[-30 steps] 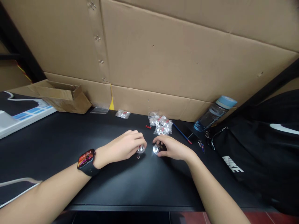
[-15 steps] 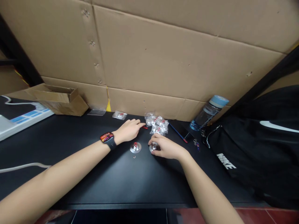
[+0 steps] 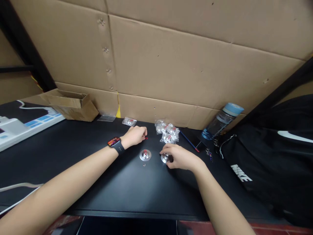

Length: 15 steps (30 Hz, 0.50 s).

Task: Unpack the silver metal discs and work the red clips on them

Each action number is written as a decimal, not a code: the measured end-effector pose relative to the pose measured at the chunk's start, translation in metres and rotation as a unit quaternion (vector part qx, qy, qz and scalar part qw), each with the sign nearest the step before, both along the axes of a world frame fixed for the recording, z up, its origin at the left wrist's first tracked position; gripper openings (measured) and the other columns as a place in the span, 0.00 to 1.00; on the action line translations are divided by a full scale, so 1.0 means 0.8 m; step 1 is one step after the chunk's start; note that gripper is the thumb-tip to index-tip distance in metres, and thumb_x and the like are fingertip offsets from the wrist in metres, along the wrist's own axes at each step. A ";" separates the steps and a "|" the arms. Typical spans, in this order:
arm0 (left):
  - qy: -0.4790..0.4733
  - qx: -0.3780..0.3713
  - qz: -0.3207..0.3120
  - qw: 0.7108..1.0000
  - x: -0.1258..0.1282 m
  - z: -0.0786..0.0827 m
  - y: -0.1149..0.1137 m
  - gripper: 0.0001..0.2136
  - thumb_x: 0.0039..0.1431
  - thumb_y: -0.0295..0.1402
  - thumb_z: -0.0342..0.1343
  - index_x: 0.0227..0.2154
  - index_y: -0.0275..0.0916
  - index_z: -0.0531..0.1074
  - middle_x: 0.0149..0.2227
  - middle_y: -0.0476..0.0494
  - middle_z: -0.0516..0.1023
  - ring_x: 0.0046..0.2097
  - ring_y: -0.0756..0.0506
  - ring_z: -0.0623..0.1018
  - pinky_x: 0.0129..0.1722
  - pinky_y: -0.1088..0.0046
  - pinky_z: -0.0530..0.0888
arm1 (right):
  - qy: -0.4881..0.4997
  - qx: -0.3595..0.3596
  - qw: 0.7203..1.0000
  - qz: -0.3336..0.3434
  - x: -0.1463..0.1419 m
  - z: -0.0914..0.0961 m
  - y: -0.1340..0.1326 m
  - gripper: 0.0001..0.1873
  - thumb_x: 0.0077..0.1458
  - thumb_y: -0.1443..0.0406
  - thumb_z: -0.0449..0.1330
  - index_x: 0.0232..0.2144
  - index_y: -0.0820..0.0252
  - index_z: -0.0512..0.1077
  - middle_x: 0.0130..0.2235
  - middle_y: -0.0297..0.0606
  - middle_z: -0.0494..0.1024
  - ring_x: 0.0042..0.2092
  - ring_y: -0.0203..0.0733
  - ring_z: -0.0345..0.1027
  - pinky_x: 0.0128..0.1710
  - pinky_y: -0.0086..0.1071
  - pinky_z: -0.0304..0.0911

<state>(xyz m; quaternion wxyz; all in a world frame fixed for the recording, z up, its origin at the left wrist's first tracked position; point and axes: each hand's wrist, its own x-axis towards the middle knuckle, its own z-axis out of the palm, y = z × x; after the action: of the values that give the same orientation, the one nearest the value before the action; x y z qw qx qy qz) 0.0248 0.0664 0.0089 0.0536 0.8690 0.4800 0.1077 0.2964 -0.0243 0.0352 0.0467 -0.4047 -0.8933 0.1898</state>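
Note:
My left hand (image 3: 135, 135), with a smartwatch (image 3: 115, 145) on the wrist, is closed in a pinch on a small red piece (image 3: 146, 138) on the black table (image 3: 97, 182). My right hand (image 3: 179, 157) is wrapped round a small silver disc (image 3: 164, 158) resting on the table. Between the hands lies a second silver disc with a red centre (image 3: 145, 155), untouched, with a tiny red bit (image 3: 144, 165) just in front of it. A pile of small clear bags with silver and red parts (image 3: 168, 133) sits beyond my right hand.
A single clear bag (image 3: 129, 121) lies by the cardboard wall. An open cardboard box (image 3: 70, 105) and a white power strip (image 3: 22, 122) are at left. At right stand a water bottle (image 3: 221, 121), a blue pen (image 3: 189, 142), keys (image 3: 209, 153) and a black bag (image 3: 274, 160).
My left hand let go of the red-centred disc, reached back to the small red piece near the bags, and has closed on it and drawn it slightly left. My right hand stayed on its disc.

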 end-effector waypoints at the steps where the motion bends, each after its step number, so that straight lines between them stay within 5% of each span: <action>1: 0.002 -0.010 0.008 1.000 -0.006 0.001 -0.003 0.08 0.59 0.26 0.60 0.39 0.43 0.79 0.36 0.47 0.86 0.43 0.43 0.83 0.40 0.71 0.71 | -0.006 -0.004 1.000 0.003 0.001 0.000 0.000 0.29 0.46 0.72 0.67 0.53 0.59 0.78 0.53 0.44 0.76 0.50 0.48 0.74 0.53 0.36 0.68; 9: 0.031 0.014 0.062 0.998 -0.028 -0.003 -0.068 0.08 0.62 0.25 0.55 0.33 0.39 0.78 0.40 0.36 0.83 0.44 0.34 0.80 0.40 0.62 0.68 | -0.004 0.026 1.000 -0.007 0.002 0.001 -0.002 0.32 0.43 0.73 0.67 0.54 0.59 0.77 0.50 0.44 0.78 0.48 0.49 0.75 0.50 0.36 0.69; 15: -0.131 0.028 -0.002 0.991 -0.022 0.012 -0.089 0.04 0.68 0.28 0.55 0.37 0.42 0.74 0.38 0.47 0.82 0.41 0.41 0.80 0.44 0.63 0.68 | 0.128 0.076 0.989 -0.020 -0.012 0.002 -0.001 0.23 0.50 0.69 0.68 0.50 0.55 0.77 0.46 0.39 0.82 0.45 0.46 0.76 0.48 0.37 0.70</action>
<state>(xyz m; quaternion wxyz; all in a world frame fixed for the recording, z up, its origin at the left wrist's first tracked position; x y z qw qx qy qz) 0.0075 -0.0049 0.0188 0.0916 0.8496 0.4637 0.2339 0.2865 -0.0248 0.0371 0.1947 -0.3898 -0.8838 0.1707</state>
